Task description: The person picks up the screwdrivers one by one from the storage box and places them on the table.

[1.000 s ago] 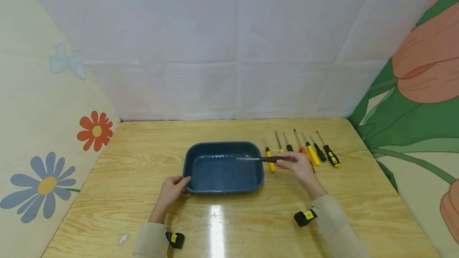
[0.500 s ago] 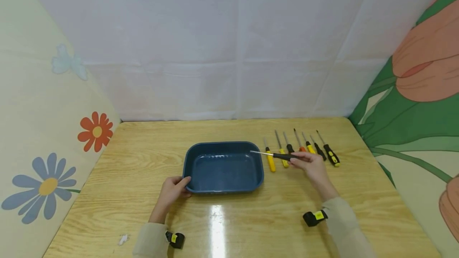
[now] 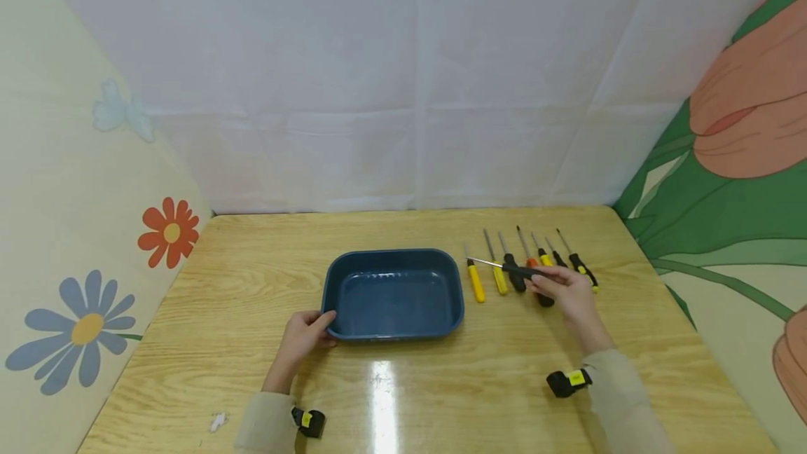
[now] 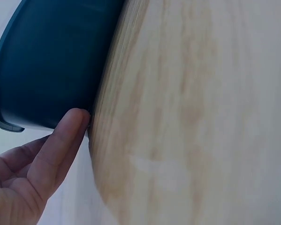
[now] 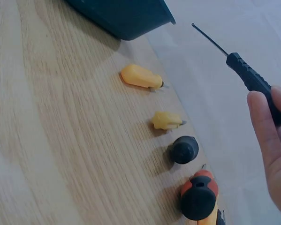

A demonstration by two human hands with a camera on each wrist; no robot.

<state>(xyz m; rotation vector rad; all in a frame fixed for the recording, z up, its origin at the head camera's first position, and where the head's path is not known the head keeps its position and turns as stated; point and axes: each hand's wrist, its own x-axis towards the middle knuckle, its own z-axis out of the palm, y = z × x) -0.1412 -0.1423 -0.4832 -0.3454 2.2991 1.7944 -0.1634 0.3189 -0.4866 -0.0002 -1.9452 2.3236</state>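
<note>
My left hand (image 3: pixel 302 335) holds the near left corner of a dark blue rectangular tub (image 3: pixel 394 303), thumb over the rim and fingers along its outer side. In the left wrist view, fingertips (image 4: pixel 74 117) lie against the tub's wall (image 4: pixel 56 61). A screwdriver with a black handle (image 3: pixel 518 271) and thin metal shaft is pinched in my right hand (image 3: pixel 570 296), tip pointing left. The right wrist view has this screwdriver (image 5: pixel 250 77) raised above the tabletop. Behind and below it lie other screwdrivers, including a yellow one (image 3: pixel 476 284) nearest the tub and a red-and-black one (image 5: pixel 199 197).
The row of several screwdrivers runs rightward from the tub to a black-and-yellow one (image 3: pixel 583 272), shafts pointing to the back. A white scrap (image 3: pixel 217 422) lies at the front left of the wooden table (image 3: pixel 252 265). Printed cloths hang at both sides, a white one behind.
My right hand has moved right with the black-handled screwdriver, whose shaft has left the space over the tub and now crosses the yellow screwdriver. The left hand and tub have stayed put.
</note>
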